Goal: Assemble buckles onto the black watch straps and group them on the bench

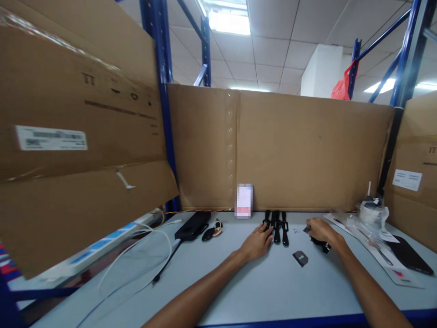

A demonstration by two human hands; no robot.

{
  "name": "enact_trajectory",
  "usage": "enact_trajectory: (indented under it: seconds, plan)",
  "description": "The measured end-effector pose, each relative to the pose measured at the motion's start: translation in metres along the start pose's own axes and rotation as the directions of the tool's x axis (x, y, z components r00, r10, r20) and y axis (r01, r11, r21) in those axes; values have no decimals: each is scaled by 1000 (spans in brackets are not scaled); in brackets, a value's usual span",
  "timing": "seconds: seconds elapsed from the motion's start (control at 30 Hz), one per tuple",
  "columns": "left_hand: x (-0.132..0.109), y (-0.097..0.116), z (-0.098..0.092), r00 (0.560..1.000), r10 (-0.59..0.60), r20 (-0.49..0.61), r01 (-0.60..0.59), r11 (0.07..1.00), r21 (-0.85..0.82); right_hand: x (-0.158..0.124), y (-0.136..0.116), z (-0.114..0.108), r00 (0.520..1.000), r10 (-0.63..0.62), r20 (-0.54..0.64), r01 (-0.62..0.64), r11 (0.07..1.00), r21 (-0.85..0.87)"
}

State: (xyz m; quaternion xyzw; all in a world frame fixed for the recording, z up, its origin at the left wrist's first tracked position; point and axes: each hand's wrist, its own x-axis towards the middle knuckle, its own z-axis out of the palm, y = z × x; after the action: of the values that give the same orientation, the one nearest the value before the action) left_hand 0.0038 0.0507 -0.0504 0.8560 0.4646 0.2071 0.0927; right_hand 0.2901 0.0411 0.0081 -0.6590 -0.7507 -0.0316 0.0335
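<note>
My left hand (pixel 258 241) lies at the near end of a row of slim black pieces with rounded lower ends (pixel 276 231). Its fingers are stretched out and touch the leftmost piece, which they partly cover. To the right, my right hand (pixel 320 230) is curled down over the table, fingers bent together. Some black object (pixel 324 247) shows under its palm, and its kind is hidden. A small dark grey square card (pixel 301 258) lies between my forearms. Near the right fingertips is a tiny pale bit (pixel 296 231), too small to name.
A phone (pixel 243 201) with a blurred screen leans on the rear cardboard wall (pixel 307 150). At left are a black box-shaped device (pixel 193 226), keys (pixel 217 229), white cables (pixel 170 248) and a power strip (pixel 102 248). Rightward sit plastic-wrapped items (pixel 370 214) and a black flat slab (pixel 409 255).
</note>
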Motion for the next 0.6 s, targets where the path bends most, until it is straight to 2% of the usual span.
enact_trajectory:
  seconds: [0.17,0.33,0.47,0.6]
  plan:
    - [-1,3,0,999,31,31,-30,999,-26,2,1,-1,999,47,-24,-48,999,-17]
    - [-2,6,0,997,64,42,-63,998,-25,0,-31,1,990,-31,-135,46,993,109]
    - [0,8,0,998,57,30,-56,998,-24,-1,-52,10,986,-122,-114,141,975,173]
    - [3,8,-2,1000,9,22,-9,1000,7,1,-52,15,987,-133,-85,147,972,183]
